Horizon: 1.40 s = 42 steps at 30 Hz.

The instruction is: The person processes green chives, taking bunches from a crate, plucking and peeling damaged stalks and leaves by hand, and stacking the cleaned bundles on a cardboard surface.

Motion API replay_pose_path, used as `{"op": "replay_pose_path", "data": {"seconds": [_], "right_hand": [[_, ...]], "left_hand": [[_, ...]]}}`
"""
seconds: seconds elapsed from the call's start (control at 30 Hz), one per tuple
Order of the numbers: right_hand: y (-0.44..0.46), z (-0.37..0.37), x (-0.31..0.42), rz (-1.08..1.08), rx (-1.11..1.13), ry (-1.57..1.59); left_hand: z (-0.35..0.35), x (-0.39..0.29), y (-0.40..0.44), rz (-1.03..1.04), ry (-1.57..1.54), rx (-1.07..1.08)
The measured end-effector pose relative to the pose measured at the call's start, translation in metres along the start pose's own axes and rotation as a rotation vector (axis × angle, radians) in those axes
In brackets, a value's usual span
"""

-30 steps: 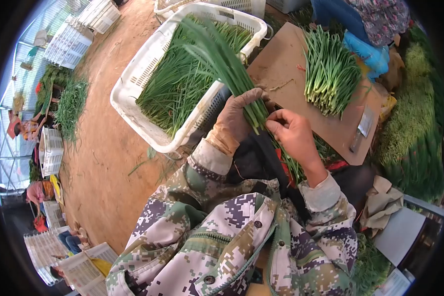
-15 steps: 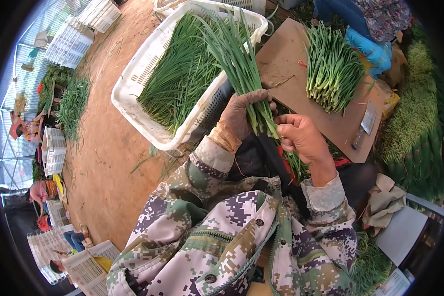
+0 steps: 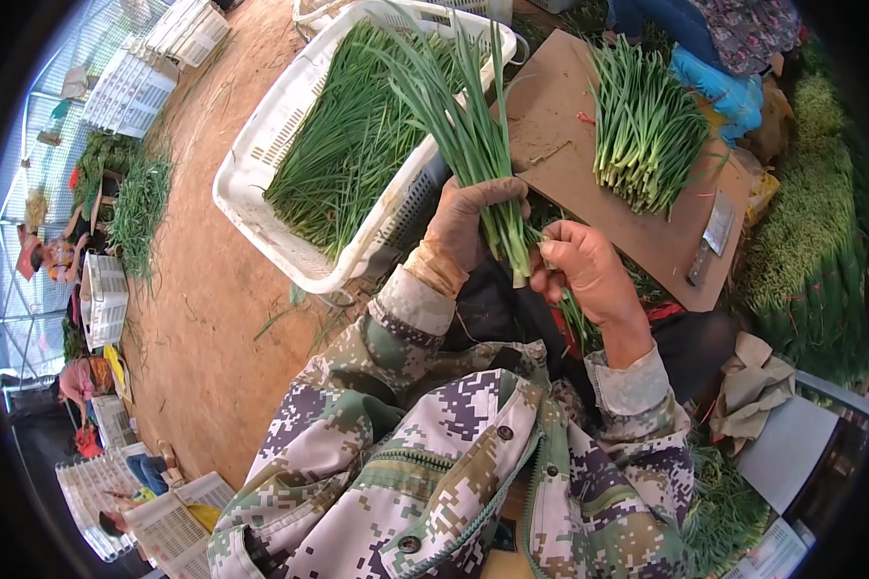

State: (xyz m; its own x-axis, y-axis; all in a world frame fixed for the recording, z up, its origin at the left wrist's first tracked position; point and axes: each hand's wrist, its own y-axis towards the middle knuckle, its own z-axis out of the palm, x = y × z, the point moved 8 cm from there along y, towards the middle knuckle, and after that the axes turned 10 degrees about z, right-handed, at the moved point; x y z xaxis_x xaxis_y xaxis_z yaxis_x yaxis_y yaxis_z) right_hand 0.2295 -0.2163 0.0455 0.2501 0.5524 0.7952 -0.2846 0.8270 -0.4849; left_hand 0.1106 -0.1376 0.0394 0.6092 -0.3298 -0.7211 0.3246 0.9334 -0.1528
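Note:
My left hand (image 3: 473,220), in a dirt-stained glove, is wrapped around a bunch of garlic chives (image 3: 468,135). Their leaves fan upward and the pale stem ends stick out below the fist. Close beside those ends, my right hand (image 3: 584,270) is closed, with thumb and forefinger pinched on a thin green strand at the bunch's side. Its other fingers are curled, partly hiding what they hold. Loose green leaves (image 3: 575,323) show beneath the right hand, over my lap.
A white plastic crate (image 3: 237,198) of chives stands ahead. On a brown board (image 3: 541,116) to the right lie a chive pile (image 3: 647,125) and a knife (image 3: 713,236). More bundled greens (image 3: 806,222) lie far right. Other people and stacked crates (image 3: 135,87) are at left.
My right hand has shifted slightly, its fingers now a little apart from the stem ends. The stem ends hang lower and closer together. My left hand keeps its hold.

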Motion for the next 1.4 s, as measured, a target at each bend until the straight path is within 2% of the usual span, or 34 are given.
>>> {"op": "replay_pose_path", "data": {"seconds": [0.13, 0.23, 0.3, 0.33, 0.4, 0.43, 0.47, 0.53, 0.6, 0.67, 0.73, 0.8, 0.87, 0.93, 0.97, 1.07, 1.17, 1.3, 1.37, 1.4], "right_hand": [[-0.002, 0.000, 0.002, -0.003, 0.047, 0.051], [-0.005, 0.002, 0.003, 0.017, -0.045, 0.070], [-0.008, 0.005, 0.007, -0.003, -0.106, -0.126], [-0.007, 0.007, 0.004, -0.003, -0.106, -0.126], [-0.015, 0.010, 0.025, -0.327, -0.348, -0.645], [-0.018, 0.013, 0.030, -0.212, -0.364, -0.650], [-0.017, 0.013, 0.029, -0.237, -0.358, -0.653], [-0.020, 0.015, 0.033, -0.397, -0.436, -0.864], [-0.023, 0.019, 0.038, -0.384, -0.419, -0.873], [-0.022, 0.019, 0.032, -0.085, -0.330, -0.660], [-0.020, 0.019, 0.027, -0.107, -0.333, -0.683], [-0.031, 0.035, 0.045, -0.518, -0.441, -0.984], [-0.028, 0.031, 0.043, -0.460, -0.411, -0.967], [-0.026, 0.031, 0.038, -0.160, -0.250, -0.696], [-0.027, 0.031, 0.039, -0.144, -0.254, -0.688], [-0.026, 0.027, 0.037, -0.137, -0.222, -0.621], [-0.026, 0.031, 0.044, -0.395, -0.233, -0.740], [-0.025, 0.035, 0.041, -0.405, -0.228, -0.807], [-0.024, 0.033, 0.036, -0.240, -0.192, -0.676], [-0.023, 0.032, 0.035, -0.239, -0.192, -0.675]], "left_hand": [[-0.003, -0.003, 0.001, 0.021, 0.055, -0.038], [-0.001, -0.005, -0.001, 0.030, -0.016, -0.087], [-0.001, -0.005, 0.001, 0.037, -0.020, -0.077], [-0.001, -0.005, 0.001, 0.046, -0.024, -0.067], [-0.003, -0.002, 0.000, 0.024, 0.008, -0.104], [-0.005, -0.004, 0.001, 0.012, 0.043, -0.138], [-0.005, -0.005, 0.002, 0.032, 0.077, -0.092], [-0.007, -0.004, 0.002, 0.036, 0.099, -0.093], [-0.004, -0.005, 0.000, 0.059, 0.115, -0.064], [-0.007, -0.006, 0.001, 0.066, 0.097, -0.099], [-0.007, -0.007, 0.000, 0.074, 0.104, -0.117], [-0.008, -0.006, 0.002, 0.091, 0.126, -0.104], [-0.005, -0.006, 0.004, 0.088, 0.082, -0.053], [-0.006, -0.006, 0.001, 0.074, 0.037, -0.011], [-0.003, -0.006, 0.000, 0.052, -0.015, 0.041], [0.004, -0.003, -0.002, -0.001, -0.234, 0.189], [0.007, 0.000, -0.004, 0.005, -0.358, 0.299], [0.005, 0.003, -0.004, -0.012, -0.355, 0.295], [0.001, 0.004, -0.003, -0.029, -0.308, 0.249], [0.001, 0.005, -0.002, -0.031, -0.307, 0.248]]}}
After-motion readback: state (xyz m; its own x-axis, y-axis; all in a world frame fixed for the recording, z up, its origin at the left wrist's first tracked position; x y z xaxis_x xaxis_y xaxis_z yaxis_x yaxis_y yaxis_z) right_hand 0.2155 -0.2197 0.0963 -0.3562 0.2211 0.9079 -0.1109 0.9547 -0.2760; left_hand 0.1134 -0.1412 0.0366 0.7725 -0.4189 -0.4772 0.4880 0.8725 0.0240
